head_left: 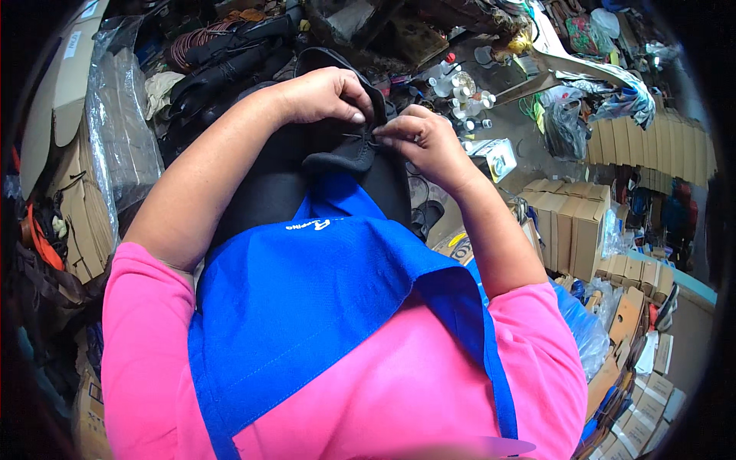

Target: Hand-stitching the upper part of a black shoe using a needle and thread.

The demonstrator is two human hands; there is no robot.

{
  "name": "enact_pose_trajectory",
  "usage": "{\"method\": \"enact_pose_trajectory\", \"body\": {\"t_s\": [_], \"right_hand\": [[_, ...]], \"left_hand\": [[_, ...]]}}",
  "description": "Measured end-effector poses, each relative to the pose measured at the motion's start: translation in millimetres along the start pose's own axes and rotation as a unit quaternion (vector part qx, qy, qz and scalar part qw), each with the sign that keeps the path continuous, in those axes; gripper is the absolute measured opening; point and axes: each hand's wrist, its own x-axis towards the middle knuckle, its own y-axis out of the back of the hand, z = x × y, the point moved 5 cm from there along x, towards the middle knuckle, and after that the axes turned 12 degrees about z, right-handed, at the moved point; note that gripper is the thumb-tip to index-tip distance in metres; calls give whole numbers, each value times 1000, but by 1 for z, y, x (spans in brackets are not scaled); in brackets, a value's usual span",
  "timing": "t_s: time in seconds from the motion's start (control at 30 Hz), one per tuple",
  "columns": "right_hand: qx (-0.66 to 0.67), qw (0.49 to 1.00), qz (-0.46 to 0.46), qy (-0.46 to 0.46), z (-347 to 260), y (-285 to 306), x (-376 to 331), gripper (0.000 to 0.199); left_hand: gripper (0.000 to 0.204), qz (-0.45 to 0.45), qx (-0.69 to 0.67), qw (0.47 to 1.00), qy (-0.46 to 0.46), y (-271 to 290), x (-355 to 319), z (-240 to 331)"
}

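Closest to you, your bright blue cloth apron [299,291] is covering the near part of your lap, and your black-clad lap [257,195] is showing past its far edge. Toward the far edge of that lap, a soft-looking black lace-up shoe [341,156] is resting between your hands, its long axis running roughly away from your body, its near end lying just by a fold of the apron. Your right hand [418,138] is meeting it from the right, fingertips pinching at the lacing edge; whether they are gripping a lace or the edge itself, you cannot tell. The thin dark laces [359,137] are sitting nearer those right fingertips. Your left hand [326,96] is arching over the shoe's far left side, thumb and forefinger nearly closing on its upper. Farther off, clear plastic bottles [461,92] are crowding together, right of the shoe.
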Motion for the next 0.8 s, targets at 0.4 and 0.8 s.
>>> {"method": "enact_pose_trajectory", "body": {"t_s": [0.4, 0.8], "right_hand": [[207, 967, -74, -130, 44, -20, -7, 17], [-46, 993, 66, 86, 3, -14, -11, 24]], "left_hand": [[28, 15, 32, 999, -28, -1, -3, -1], [27, 278, 203, 938, -50, 37, -56, 22]]}}
